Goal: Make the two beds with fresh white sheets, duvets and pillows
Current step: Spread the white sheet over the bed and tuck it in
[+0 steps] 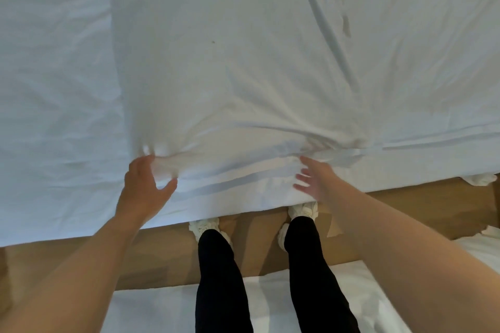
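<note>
A white sheet [81, 89] covers the bed and fills the upper part of the view. On it lies a white duvet [230, 76], folded and bunched along the near edge. My left hand [143, 189] grips the duvet's near left corner, with fingers under the cloth and thumb on top. My right hand [313, 181] lies flat with straight fingers on the folded near edge, at the side of the bed.
A strip of brown wooden floor [405, 211] runs between this bed and a second white bed [270, 300] right behind my legs. My legs in black trousers and white shoes stand in that gap. White cloth lies on the floor at far right [481, 180].
</note>
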The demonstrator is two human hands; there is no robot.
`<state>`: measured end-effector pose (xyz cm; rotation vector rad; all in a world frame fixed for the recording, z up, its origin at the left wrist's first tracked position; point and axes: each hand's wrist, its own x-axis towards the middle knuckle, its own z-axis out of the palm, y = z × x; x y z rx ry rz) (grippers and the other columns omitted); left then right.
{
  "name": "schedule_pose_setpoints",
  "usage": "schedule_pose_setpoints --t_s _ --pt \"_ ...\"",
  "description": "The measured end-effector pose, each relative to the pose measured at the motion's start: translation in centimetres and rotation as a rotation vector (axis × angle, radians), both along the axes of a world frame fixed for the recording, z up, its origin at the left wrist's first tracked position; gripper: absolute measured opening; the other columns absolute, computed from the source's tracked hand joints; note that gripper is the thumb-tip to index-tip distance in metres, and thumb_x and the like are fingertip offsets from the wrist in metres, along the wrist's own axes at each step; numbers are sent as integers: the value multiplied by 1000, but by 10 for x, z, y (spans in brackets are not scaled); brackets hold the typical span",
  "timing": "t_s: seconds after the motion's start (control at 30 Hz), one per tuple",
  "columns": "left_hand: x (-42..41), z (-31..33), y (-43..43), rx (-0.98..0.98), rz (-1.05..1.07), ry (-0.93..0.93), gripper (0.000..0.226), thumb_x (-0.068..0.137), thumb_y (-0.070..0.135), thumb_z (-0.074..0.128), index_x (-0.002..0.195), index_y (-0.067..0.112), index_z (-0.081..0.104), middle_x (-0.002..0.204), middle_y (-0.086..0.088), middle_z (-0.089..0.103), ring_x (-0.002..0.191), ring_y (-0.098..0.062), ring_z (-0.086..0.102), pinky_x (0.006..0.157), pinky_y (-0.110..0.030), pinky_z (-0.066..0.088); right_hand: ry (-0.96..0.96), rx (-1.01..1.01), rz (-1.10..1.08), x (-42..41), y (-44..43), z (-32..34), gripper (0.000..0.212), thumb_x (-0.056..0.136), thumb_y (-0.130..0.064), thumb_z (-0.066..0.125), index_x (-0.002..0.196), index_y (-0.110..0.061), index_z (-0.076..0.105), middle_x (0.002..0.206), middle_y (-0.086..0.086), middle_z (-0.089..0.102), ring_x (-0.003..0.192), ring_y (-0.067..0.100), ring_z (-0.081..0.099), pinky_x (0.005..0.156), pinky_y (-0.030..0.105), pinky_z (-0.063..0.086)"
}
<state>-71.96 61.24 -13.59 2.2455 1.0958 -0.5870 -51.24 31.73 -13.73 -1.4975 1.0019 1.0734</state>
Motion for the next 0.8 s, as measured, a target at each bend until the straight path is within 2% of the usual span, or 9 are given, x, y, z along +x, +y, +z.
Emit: schedule_pose_setpoints --t_s 0.13,0.27,0.33,0.4,0.5,0.57,0.63,0.73,0.8 --pt "17 -11 14 -173 374 -209 65 97 31 54 150 13 23 152 -11 30 136 -29 37 110 -40 34 117 296 -107 -67 85 -14 68 86 -33 72 143 -11 42 145 7 38 139 28 35 109 52 37" --pt "38 -23 51 -403 648 -188 74 93 47 56 151 20 20 148 -6 40 127 -28 47 106 -43 39 103 498 -196 -122 147 -24 85 68 -59 74 139 -22 46 138 -4 54 132 18 46 115 48 32" --pt "38 -27 68 -533 696 -137 76 90 51 59 150 23 23 145 -1 43 123 -25 50 102 -44 42 46 545 -284 -146 168 -28 98 58 -66 80 140 -23 49 136 -4 59 129 16 51 115 44 33" --pt "29 -32 83 -617 696 -112 78 87 53 62 150 25 24 145 1 44 125 -25 49 105 -51 40 -34 543 -386 -161 188 -35 101 53 -64 86 138 -22 52 132 -1 63 125 18 57 114 41 36" --pt "29 -42 104 -673 615 -121 81 85 55 64 149 26 23 142 2 45 126 -26 49 104 -55 41 -172 577 -527 -165 213 -49 80 74 -56 75 140 -19 50 133 4 63 124 21 58 113 43 38" --pt "27 -47 117 -747 589 -124 90 78 63 68 148 27 25 138 6 49 123 -24 52 99 -54 46 -175 672 -452 -176 237 -44 65 88 -49 62 141 -15 48 136 6 60 127 21 55 113 41 37" --pt "20 -50 132 -811 601 -140 99 63 73 73 144 29 34 133 9 57 119 -21 58 96 -51 50 -162 715 -239 -193 261 -46 64 89 -48 62 142 -16 46 139 4 57 130 18 53 112 39 38" --pt "2 -52 154 -790 584 -110 78 75 67 67 139 27 45 131 5 60 118 -23 59 99 -55 46 -116 613 104 -210 277 -57 89 71 -66 73 145 -27 43 140 -11 55 131 10 50 115 39 34" --pt "-13 -55 161 -767 592 -36 69 81 60 62 139 26 44 135 0 55 124 -27 53 104 -59 39 -65 597 59 -214 267 -58 105 54 -71 81 142 -27 45 138 -13 56 129 10 51 116 38 33"
